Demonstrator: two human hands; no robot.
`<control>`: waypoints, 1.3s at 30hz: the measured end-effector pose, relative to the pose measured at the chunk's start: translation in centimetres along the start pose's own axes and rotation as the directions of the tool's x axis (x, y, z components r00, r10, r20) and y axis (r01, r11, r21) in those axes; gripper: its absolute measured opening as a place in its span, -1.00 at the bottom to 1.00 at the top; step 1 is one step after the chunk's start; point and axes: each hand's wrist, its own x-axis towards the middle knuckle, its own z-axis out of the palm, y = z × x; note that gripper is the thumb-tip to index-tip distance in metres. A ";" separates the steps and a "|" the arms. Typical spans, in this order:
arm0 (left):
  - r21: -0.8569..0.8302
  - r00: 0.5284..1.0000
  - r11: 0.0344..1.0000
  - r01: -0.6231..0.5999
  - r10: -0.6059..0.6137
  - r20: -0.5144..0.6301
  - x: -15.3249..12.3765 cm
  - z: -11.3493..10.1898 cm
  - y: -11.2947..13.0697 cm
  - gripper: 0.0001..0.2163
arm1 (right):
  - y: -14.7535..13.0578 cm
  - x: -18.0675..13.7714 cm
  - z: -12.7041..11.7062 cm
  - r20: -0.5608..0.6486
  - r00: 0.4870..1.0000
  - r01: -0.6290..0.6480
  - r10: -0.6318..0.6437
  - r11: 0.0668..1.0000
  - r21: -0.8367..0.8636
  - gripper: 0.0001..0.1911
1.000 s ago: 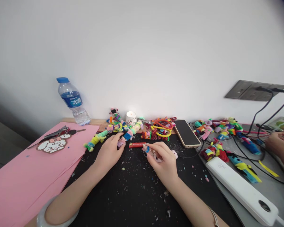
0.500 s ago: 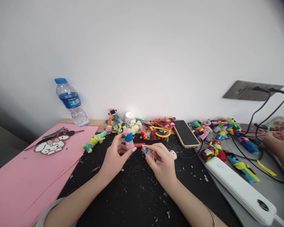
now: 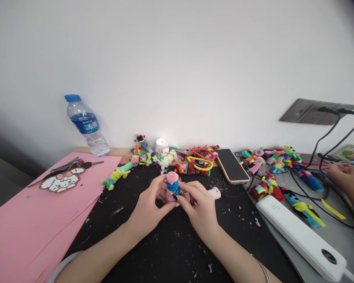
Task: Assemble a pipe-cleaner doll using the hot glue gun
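Observation:
A small pipe-cleaner figure [image 3: 173, 184], with a pink coiled top, a blue middle band and a pink lower part, stands upright between my hands over the black mat [image 3: 171, 251]. My left hand [image 3: 152, 200] is closed around its left side and base. Against its right side, my right hand [image 3: 199, 204] is closed in a pinch, thumb and fingertips at the blue and lower parts. A tiny dark bit shows by the right thumb; what the pinch holds is mostly hidden. From behind my right hand pokes a pale pink handle [image 3: 215, 193] with a black cable.
Pipe-cleaner figures [image 3: 120, 175], a paper cup [image 3: 162, 147], scissors [image 3: 179, 151] and a phone [image 3: 233, 166] line the wall side. Pink sheets [image 3: 61, 220] and a water bottle [image 3: 87, 125] are left. A white power strip [image 3: 301, 236], cables and another person's hand [image 3: 346, 179] are right.
My right hand has brought its small blue-tinted piece leftward to the figure. My left hand has shifted right and lower, tipping the figure's pink top toward me.

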 end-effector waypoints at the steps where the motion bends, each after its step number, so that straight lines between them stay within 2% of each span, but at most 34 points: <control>1: 0.002 1.000 1.000 -0.003 0.003 0.002 0.0 0.0 0.0 -0.50 | 0.0 0.0 0.0 0.001 1.000 0.000 0.000 1.000 0.005 -0.83; 12: 0.015 0.999 0.999 -0.044 0.044 0.025 -0.3 0.0 -0.2 -0.49 | 0.1 0.0 0.0 0.009 0.999 -0.031 0.030 0.999 0.033 -0.86; 17: -0.020 0.999 1.000 0.001 -0.001 -0.043 0.1 -0.1 -0.1 -0.51 | 0.1 0.2 -0.2 0.015 0.999 -0.033 0.033 0.999 0.042 -0.73; 21: -0.011 0.996 1.000 0.011 -0.012 -0.090 0.3 -0.2 0.0 -0.50 | 0.0 0.2 -0.2 0.000 0.998 -0.055 0.055 0.998 0.038 -0.75; 39: 0.040 0.999 0.999 -0.028 0.029 -0.041 0.1 0.0 -0.1 -0.53 | -0.1 -0.1 0.1 0.013 1.000 -0.026 0.026 1.000 0.011 -0.78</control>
